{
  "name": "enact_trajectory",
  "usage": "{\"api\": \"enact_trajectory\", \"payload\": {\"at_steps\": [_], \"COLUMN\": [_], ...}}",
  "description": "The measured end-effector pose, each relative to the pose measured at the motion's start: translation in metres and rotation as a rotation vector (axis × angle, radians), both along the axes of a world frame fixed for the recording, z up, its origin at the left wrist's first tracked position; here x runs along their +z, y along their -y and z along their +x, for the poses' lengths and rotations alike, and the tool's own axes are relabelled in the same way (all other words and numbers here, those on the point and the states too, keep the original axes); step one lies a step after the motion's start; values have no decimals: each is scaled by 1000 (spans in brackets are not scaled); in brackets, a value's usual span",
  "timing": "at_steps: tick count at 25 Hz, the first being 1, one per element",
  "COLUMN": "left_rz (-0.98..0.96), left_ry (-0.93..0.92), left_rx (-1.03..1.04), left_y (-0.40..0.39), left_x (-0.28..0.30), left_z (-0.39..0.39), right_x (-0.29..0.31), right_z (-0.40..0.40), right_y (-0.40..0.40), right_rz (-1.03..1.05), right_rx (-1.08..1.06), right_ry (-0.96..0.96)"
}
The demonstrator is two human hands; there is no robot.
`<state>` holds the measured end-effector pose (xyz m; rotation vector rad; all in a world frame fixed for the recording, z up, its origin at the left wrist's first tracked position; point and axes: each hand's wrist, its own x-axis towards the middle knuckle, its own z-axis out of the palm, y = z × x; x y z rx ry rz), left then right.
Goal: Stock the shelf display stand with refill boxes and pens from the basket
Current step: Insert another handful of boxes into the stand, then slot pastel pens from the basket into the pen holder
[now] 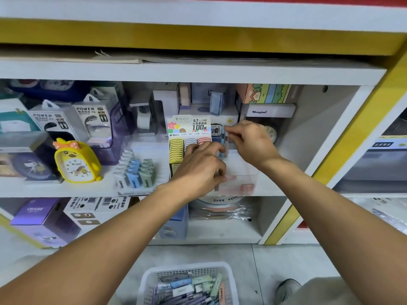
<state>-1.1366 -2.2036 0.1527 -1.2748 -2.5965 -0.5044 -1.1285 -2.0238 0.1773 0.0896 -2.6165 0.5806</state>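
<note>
White plastic basket point(145, 282) sits on the floor at the bottom of the view. It holds small refill boxes point(193, 282) in blue, green and white, plus purple pens point(193, 300) lying loose among them.

Display stand point(189, 137) stands on the middle shelf point(66, 190), centre. Its header card reads "0.7 mm HB" and "100", with an "M&G" mark on the strip below; smaller print is not legible. Below the card are three rows of packed items: yellow, grey-white, pink. The yellow row is full to the front; the other two are partly hidden by the left hand point(198, 168).

Left hand: fingers curled, resting over the stand's front; a pinkish item shows at the fingertips, but I cannot tell whether it is gripped. Right hand point(248, 139): thumb and forefinger pinch a slim pen point(226, 144) held upright, just right of the stand, over a clear tray point(242, 183).

Left of the stand: a low tray of white, blue and green boxes point(136, 170). Further left: a yellow duck clock point(74, 161) and two clear packs point(77, 119) marked "POWER BANK". Right of the stand: a box point(268, 111) lettered "Henghua".

Lower shelf: a purple box point(41, 219) and white boxes with barcodes point(97, 203).
</note>
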Motion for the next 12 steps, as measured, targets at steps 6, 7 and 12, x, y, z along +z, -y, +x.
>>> {"api": "enact_trajectory", "payload": {"at_steps": [6, 7, 12], "left_rz": [-47, -5, -88], "left_ry": [-7, -43, -74], "left_rx": [4, -21, -34], "left_y": [7, 12, 54], "left_x": [4, 6, -9], "left_z": [9, 14, 45], "right_x": [7, 11, 8], "right_z": [13, 21, 73], "right_y": [11, 18, 74], "right_rz": [107, 116, -42], "right_rx": [-84, -87, 77], "right_ry": [247, 205, -67]}}
